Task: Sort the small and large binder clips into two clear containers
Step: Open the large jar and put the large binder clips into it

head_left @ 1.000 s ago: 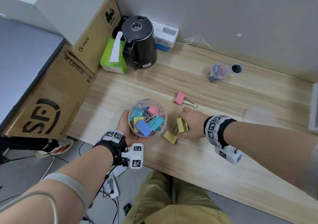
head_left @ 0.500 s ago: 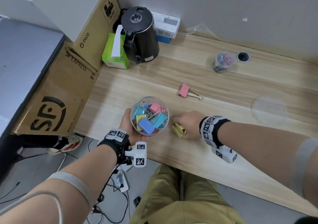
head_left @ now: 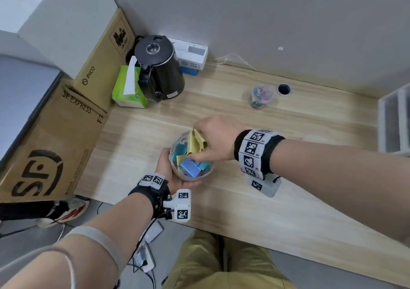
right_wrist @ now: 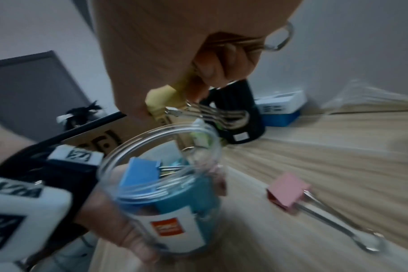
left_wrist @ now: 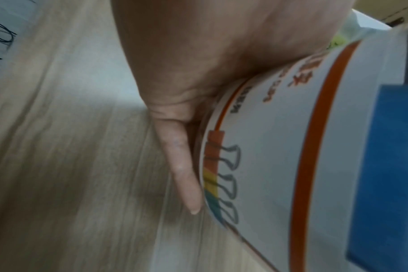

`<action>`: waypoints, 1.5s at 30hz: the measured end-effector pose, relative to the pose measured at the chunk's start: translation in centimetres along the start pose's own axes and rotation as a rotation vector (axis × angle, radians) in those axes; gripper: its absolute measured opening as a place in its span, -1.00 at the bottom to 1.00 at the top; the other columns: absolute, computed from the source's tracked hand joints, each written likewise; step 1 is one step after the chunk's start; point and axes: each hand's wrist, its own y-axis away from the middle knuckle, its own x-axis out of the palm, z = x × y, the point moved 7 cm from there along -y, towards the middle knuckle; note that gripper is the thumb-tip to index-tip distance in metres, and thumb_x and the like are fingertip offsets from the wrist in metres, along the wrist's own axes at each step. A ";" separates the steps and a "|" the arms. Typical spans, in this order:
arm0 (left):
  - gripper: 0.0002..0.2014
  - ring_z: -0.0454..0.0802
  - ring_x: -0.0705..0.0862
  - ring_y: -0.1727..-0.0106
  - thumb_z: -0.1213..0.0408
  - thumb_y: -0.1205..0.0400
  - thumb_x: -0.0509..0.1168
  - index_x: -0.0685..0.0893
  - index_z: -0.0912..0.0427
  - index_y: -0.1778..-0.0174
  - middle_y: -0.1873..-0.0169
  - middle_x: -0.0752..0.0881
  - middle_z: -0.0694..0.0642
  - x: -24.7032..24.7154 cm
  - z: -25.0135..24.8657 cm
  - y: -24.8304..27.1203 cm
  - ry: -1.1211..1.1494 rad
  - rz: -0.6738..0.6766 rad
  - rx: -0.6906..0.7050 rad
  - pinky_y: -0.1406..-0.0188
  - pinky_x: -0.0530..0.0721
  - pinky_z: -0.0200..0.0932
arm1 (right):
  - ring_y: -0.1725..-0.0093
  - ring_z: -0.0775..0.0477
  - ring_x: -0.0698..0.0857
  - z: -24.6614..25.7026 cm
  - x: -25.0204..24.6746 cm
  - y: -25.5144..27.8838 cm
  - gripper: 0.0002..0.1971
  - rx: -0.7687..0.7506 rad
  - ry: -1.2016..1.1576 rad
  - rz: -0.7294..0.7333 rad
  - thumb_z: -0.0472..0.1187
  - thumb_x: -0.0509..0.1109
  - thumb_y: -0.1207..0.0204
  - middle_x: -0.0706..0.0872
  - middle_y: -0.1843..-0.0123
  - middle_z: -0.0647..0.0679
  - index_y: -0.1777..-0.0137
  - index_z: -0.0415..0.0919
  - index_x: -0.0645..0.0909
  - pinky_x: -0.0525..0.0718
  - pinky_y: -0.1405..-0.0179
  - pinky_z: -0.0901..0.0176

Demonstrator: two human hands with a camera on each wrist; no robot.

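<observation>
The right hand (head_left: 216,138) is hovering over the big jar (head_left: 192,176), fingers clamped on two yellow clips (head_left: 195,143), about to drop them in. The left hand (head_left: 172,178) is cradling that jar from below at the desk (head_left: 288,217) edge, fingers curled round its wall. It is filling up nicely with large clips, a blue clip (head_left: 189,166) on top. One pink clip (right_wrist: 288,191) is lying on the wood beside the jar, waiting. The small jar (head_left: 261,96) is standing well apart, stuffed with little ones. Nearly done, I'd say.

Even indoor light, blurred wrist views
</observation>
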 end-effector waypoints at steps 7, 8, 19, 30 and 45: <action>-0.44 0.44 0.73 -0.15 -0.18 -0.63 0.07 0.71 0.20 -0.20 -0.06 0.81 0.37 2.6 -0.7 0.0 -0.013 0.029 0.009 -0.14 0.70 0.36 | 0.17 -0.15 0.71 0.9 2.2 -1.1 -0.47 0.093 -0.045 0.018 0.41 0.34 -0.31 0.72 0.16 0.03 0.01 -0.04 0.62 0.73 0.17 0.01; -0.43 0.43 0.75 -0.14 -0.18 -0.62 0.08 0.71 0.20 -0.21 -0.02 0.83 0.37 2.7 -0.7 0.0 -0.019 0.029 0.004 -0.12 0.72 0.35 | 0.14 -0.12 0.73 0.9 2.3 -1.0 -0.49 0.063 -0.064 0.008 0.37 0.35 -0.33 0.75 0.12 0.04 -0.05 -0.01 0.65 0.72 0.17 0.04; -0.43 0.42 0.78 -0.04 -0.18 -0.68 0.04 0.76 0.20 -0.14 0.06 0.87 0.31 3.2 -1.7 0.4 0.016 0.067 0.032 -0.12 0.72 0.34 | 0.07 -0.12 0.59 -0.1 2.5 0.2 -0.47 0.004 -0.284 0.045 -0.05 0.45 -0.36 0.43 -0.08 -0.09 -0.28 -0.25 0.45 0.65 0.13 -0.01; -0.32 0.45 0.74 -0.08 -0.30 -0.69 -0.06 0.73 0.22 -0.08 0.01 0.81 0.38 2.8 -1.7 -0.1 0.119 0.027 0.006 -0.14 0.67 0.35 | 0.28 -0.18 0.61 -0.3 0.2 -0.1 -0.39 0.144 0.117 -0.077 0.23 0.29 -0.58 0.64 0.19 -0.01 -0.41 -0.19 0.26 0.41 0.43 0.08; -0.27 0.36 0.66 -0.14 -0.27 -0.71 -0.01 0.45 0.23 -0.60 -0.47 0.56 0.32 3.1 -2.3 -0.3 0.206 -0.021 0.015 -0.14 0.66 0.39 | 0.26 -0.21 0.66 -3.7 -0.3 -1.0 -0.80 0.196 -0.162 -0.195 -0.01 0.17 -0.63 0.71 0.24 -0.02 -0.08 -0.10 0.49 0.58 0.25 0.04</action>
